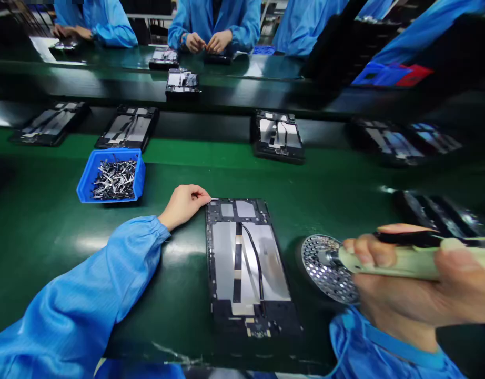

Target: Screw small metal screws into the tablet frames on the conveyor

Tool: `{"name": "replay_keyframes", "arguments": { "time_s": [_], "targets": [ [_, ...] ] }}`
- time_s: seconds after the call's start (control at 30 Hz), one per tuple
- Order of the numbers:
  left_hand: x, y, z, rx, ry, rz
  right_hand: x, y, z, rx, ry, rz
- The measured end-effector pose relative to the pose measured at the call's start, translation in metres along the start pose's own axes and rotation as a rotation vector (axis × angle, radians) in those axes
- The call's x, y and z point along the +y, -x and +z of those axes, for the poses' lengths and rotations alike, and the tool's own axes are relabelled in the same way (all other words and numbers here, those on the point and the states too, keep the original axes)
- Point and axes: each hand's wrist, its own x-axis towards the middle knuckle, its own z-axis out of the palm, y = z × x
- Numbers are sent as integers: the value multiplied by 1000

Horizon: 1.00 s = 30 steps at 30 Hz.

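Note:
An open tablet chassis point(248, 263) with silver plates and a thin black cable lies on the green belt in front of me. My left hand point(184, 204) rests closed at its top left corner, pinching something small that I cannot make out. My right hand point(420, 279) is wrapped round a cream electric screwdriver point(404, 261), held sideways with its tip pointing left over a round perforated screw dish point(325, 268). Both my sleeves are blue.
A blue bin point(111, 175) of small metal parts stands left of my left hand. Several more open chassis point(279, 136) lie along the belt behind and to the right. Other people in blue coats point(213, 23) work at the far side.

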Motion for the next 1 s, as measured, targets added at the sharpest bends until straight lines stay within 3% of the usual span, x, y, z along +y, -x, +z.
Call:
{"name": "replay_keyframes", "arguments": {
  "time_s": [0.23, 0.37, 0.53, 0.73, 0.83, 1.0],
  "targets": [
    [-7, -1, 9, 57, -137, 80, -10, 5, 18, 5, 0, 13],
    [-9, -4, 8, 30, -170, 113, -14, 9, 37, -116, -47, 3],
    [-9, -13, 5, -64, -175, 121, -8, 10, 92, -420, -133, -18],
    [-12, -19, 6, -83, -151, 124, 29, 10, 176, -465, -198, -13],
    [-11, -18, 7, -83, -153, 119, 46, 10, 196, -467, -206, -20],
    [-6, -15, 6, -94, -162, 96, 58, 7, 203, -438, -210, -20]
  ]
}}
